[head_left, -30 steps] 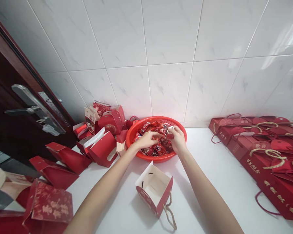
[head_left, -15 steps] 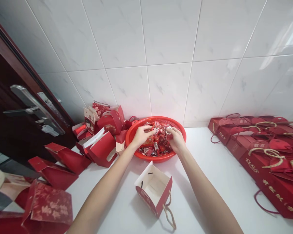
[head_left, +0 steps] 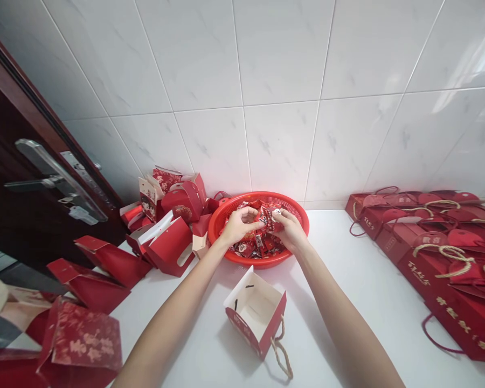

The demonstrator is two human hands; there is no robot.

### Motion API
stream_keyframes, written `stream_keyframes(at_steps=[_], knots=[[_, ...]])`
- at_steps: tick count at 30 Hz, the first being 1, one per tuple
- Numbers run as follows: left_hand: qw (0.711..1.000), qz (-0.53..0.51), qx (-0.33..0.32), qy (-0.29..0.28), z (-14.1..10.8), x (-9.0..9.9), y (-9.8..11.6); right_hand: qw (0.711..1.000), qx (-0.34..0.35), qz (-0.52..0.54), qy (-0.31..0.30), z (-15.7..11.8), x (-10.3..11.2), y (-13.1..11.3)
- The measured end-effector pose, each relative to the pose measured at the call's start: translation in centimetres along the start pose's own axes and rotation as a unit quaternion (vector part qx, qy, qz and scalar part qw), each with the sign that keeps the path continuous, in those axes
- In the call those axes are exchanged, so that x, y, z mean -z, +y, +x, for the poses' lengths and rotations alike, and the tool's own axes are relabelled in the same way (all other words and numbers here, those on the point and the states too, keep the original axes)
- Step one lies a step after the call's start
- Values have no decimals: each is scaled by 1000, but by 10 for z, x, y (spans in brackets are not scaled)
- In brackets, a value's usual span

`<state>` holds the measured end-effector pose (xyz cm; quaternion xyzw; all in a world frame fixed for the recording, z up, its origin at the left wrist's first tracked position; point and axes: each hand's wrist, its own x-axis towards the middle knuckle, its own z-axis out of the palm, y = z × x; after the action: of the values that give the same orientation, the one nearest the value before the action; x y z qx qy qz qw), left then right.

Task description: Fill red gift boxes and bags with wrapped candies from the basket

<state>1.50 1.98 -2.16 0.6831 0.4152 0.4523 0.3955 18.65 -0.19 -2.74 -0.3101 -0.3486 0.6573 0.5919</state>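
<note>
Both my hands are over a red plastic basket (head_left: pixel 262 263) holding a heap of red-wrapped candies (head_left: pixel 248 248). My left hand (head_left: pixel 239 225), coming in from the left, has its fingers closed on wrapped candy. My right hand (head_left: pixel 290 230) grips wrapped candy on the other side, its thumb and fingers pinched together. The exact pieces are partly hidden by my fingers. In front of the basket, between my forearms, stands an open red gift box (head_left: pixel 262 310) with a pale inside and a rope handle (head_left: pixel 282 358) hanging off its right side.
Several red paper boxes (head_left: pixel 170 248) lie jumbled on the left of the white table (head_left: pixel 327 302). Rows of closed red gift boxes (head_left: pixel 412 264) with cord handles stand on the right. A tiled wall (head_left: pixel 210 59) rises behind; a dark door (head_left: pixel 8 161) is at left.
My left hand's fingers have curled in a little and shifted slightly right, with the candies between the hands moved slightly. The box and basket have stayed in place.
</note>
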Motion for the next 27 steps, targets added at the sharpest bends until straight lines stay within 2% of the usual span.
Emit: stream_keyframes(at_steps=[4,7,10,12,15,17,20,22,24,27], knots=[[999,-10,21,-22,1,3,4,999,15,3,30,1,0,1],[999,-9,45,-3,7,15,1,997,33,14,74,2,1,0],[993,102,49,29,14,33,-7,994,43,27,98,3,0,0],[973,222,57,10,17,43,-13,993,43,37,108,2,-1,-1],[927,358,79,-76,16,48,-18,991,49,50,118,2,-2,-2],[899,410,97,-121,15,45,-17,989,58,53,123,1,-2,-2],[876,447,120,-134,12,40,-15,988,66,49,132,2,-1,-1],[882,438,116,-129,11,38,-13,986,69,51,141,2,-1,-1],[904,399,103,-114,11,40,-12,984,71,57,150,3,-1,-1],[938,335,77,-48,14,46,-10,982,76,65,157,3,-2,-1]])
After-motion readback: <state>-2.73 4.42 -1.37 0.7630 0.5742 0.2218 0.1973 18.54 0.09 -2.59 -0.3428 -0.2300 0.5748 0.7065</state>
